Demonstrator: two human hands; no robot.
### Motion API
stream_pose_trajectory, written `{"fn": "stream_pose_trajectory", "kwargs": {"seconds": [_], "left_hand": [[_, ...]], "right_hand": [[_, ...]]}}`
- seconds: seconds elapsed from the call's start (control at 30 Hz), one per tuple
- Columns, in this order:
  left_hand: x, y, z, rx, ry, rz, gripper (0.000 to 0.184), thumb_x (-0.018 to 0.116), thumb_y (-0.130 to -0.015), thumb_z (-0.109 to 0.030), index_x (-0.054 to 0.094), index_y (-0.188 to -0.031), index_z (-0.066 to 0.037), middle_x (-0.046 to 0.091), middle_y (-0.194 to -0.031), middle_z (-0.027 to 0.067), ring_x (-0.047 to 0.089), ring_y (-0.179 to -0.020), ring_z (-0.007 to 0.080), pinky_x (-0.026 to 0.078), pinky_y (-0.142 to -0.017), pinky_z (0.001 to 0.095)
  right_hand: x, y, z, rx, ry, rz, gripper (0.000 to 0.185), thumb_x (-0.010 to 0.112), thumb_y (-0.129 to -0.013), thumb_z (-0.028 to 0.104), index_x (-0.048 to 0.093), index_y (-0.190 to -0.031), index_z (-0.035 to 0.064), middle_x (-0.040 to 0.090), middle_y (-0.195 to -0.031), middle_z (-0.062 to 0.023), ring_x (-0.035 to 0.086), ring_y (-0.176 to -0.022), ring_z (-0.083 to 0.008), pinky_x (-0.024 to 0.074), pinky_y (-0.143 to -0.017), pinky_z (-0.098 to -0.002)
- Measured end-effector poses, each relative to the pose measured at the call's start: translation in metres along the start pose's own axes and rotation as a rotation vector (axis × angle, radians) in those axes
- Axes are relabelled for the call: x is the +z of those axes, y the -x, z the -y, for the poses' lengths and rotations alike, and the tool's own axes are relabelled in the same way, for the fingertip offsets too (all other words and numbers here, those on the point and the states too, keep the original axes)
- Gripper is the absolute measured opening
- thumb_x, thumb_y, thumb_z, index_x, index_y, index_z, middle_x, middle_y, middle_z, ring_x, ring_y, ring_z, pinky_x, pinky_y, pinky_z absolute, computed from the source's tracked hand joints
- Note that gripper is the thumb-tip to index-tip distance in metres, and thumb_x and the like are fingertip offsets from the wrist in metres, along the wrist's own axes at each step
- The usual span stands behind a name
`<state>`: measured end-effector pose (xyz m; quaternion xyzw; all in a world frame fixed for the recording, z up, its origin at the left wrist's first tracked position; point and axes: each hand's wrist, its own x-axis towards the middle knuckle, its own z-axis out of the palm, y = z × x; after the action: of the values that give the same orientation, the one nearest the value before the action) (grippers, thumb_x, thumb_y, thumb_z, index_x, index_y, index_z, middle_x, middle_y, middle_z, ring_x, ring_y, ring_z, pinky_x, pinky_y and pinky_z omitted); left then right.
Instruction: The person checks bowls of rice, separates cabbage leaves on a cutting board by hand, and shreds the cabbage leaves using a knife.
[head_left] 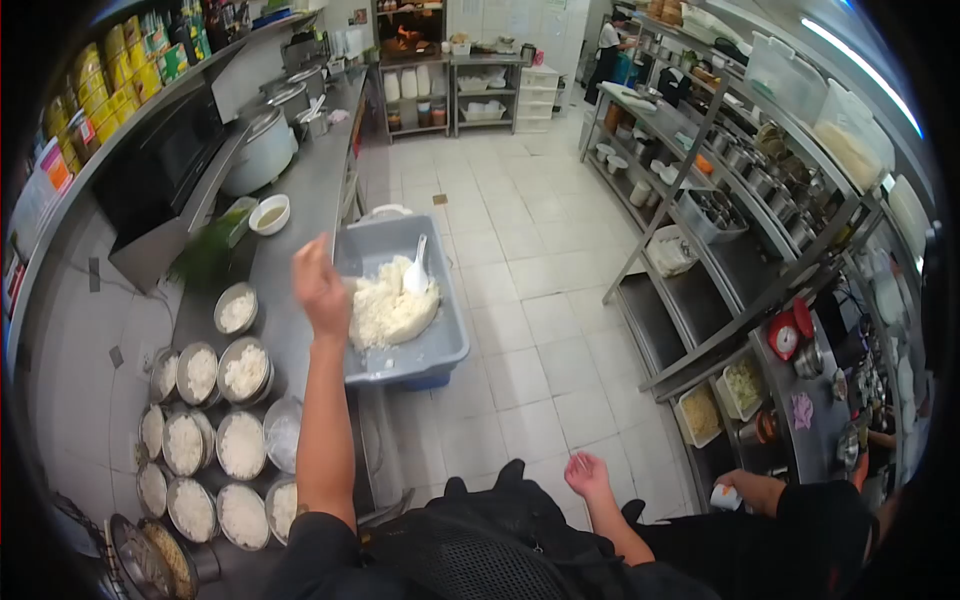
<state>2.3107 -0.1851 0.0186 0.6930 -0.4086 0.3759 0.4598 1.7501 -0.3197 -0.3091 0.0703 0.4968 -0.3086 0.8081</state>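
Note:
My left hand (pixel 322 287) is raised over the counter's edge, beside the grey tub. Its fingers are curled closed and slightly blurred; whatever they hold, if anything, is hidden. In the grey tub (pixel 455 345) lies a mound of white rice (pixel 385 305) with a white rice paddle (pixel 417 268) resting on it. Low in front of my body, my right hand (pixel 587 474) is held palm up over the floor, fingers loosely spread and holding nothing. Several metal bowls of rice (pixel 242 445) stand on the counter left of my left arm.
A small white bowl of liquid (pixel 269 215), blurred green herbs (pixel 212 248) and a large cooker (pixel 262 150) are along the counter (pixel 300 200). At right, another person's hand (pixel 750 490) holds a white cup (pixel 726 497) near metal shelving (pixel 690 290). A person (pixel 608 55) stands far back.

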Motion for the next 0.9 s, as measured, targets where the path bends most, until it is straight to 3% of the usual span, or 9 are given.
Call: {"fn": "stream_pose_trajectory", "kwargs": {"seconds": [0.03,0.1,0.33,0.53,0.7,0.73,0.8,0.83,0.9], "left_hand": [[0.03,0.012,0.019,0.098,-0.263,0.223,0.05,0.063,-0.084,0.005,0.06,-0.134,0.0,0.048,-0.147,0.0235,0.051,-0.132,0.0363,0.049,-0.1,0.047],[0.059,0.07,0.03,-0.438,-0.439,0.969,0.07,0.063,-0.077,0.0,0.052,-0.145,-0.006,0.023,-0.165,0.0228,0.023,-0.15,0.0445,0.036,-0.116,0.0492],[0.114,0.117,0.096,-0.902,-0.169,1.388,0.082,0.068,-0.079,-0.007,0.04,-0.155,-0.015,0.03,-0.162,0.0216,0.032,-0.147,0.0413,0.036,-0.115,0.0513],[0.124,0.119,0.052,-0.418,-0.041,0.379,0.061,0.061,-0.084,-0.001,0.052,-0.144,0.0,0.05,-0.148,0.0243,0.04,-0.143,0.0409,0.032,-0.118,0.0452],[0.129,0.168,-0.03,-0.049,0.149,0.657,0.05,0.051,-0.097,-0.028,0.056,-0.136,0.003,0.053,-0.144,0.0242,0.047,-0.135,0.0429,0.032,-0.114,0.0487],[0.155,0.201,0.021,-0.246,0.448,0.459,0.048,0.05,-0.098,-0.03,0.057,-0.134,0.002,0.057,-0.139,0.021,0.052,-0.129,0.0384,0.035,-0.11,0.0473],[0.163,0.229,0.104,-1.528,0.695,0.44,0.051,0.047,-0.102,-0.038,0.055,-0.137,-0.003,0.056,-0.14,0.0161,0.051,-0.127,0.0319,0.039,-0.106,0.0479],[0.154,0.234,0.145,-1.583,0.664,0.521,0.054,0.045,-0.102,-0.043,0.053,-0.141,-0.006,0.053,-0.145,0.0135,0.048,-0.131,0.0295,0.038,-0.106,0.0476],[0.167,0.223,0.164,-1.636,0.655,0.634,0.057,0.043,-0.103,-0.048,0.051,-0.144,-0.009,0.05,-0.149,0.011,0.045,-0.134,0.027,0.038,-0.106,0.0473]], "right_hand": [[-0.015,0.0,0.008,-0.009,-0.068,-0.076,0.027,0.055,-0.097,0.019,0.057,-0.121,0.0062,0.058,-0.122,-0.01,0.058,-0.106,-0.0241,0.0522,-0.085,-0.0391],[-0.03,0.007,0.019,0.003,-0.072,-0.083,0.029,0.054,-0.098,0.019,0.056,-0.123,0.0054,0.058,-0.123,-0.0102,0.058,-0.106,-0.0242,0.0522,-0.085,-0.0387],[0.089,-0.03,0.022,0.033,0.037,0.192,0.036,0.049,-0.102,0.023,0.052,-0.129,-0.0012,0.06,-0.129,-0.0171,0.061,-0.106,-0.0317,0.0529,-0.088,-0.0392],[0.299,-0.057,-0.072,0.192,0.458,0.496,0.054,0.045,-0.106,0.04,0.045,-0.14,-0.0017,0.053,-0.143,-0.0202,0.057,-0.121,-0.0372,0.0489,-0.102,-0.0486],[0.46,-0.026,-0.156,0.468,0.552,0.69,0.07,0.036,-0.106,0.056,0.036,-0.153,0.0056,0.047,-0.153,-0.0166,0.041,-0.143,-0.0317,0.0339,-0.117,-0.0507],[0.485,-0.015,-0.156,0.447,0.536,0.703,0.07,0.036,-0.106,0.056,0.036,-0.153,0.0056,0.047,-0.153,-0.0166,0.041,-0.143,-0.0317,0.0339,-0.117,-0.0507],[0.53,0.017,-0.157,0.367,0.774,1.1,0.072,0.033,-0.105,0.06,0.031,-0.159,0.0109,0.046,-0.155,-0.0133,0.036,-0.147,-0.0284,0.0287,-0.12,-0.0491],[0.553,0.043,-0.154,0.342,0.762,1.097,0.072,0.033,-0.105,0.06,0.031,-0.159,0.0109,0.046,-0.155,-0.0133,0.036,-0.147,-0.0284,0.0287,-0.12,-0.0491],[0.592,0.08,-0.147,-0.554,1.133,1.43,0.07,0.035,-0.105,0.059,0.033,-0.159,0.0136,0.046,-0.156,-0.0106,0.034,-0.149,-0.0275,0.0254,-0.121,-0.0476]]}}
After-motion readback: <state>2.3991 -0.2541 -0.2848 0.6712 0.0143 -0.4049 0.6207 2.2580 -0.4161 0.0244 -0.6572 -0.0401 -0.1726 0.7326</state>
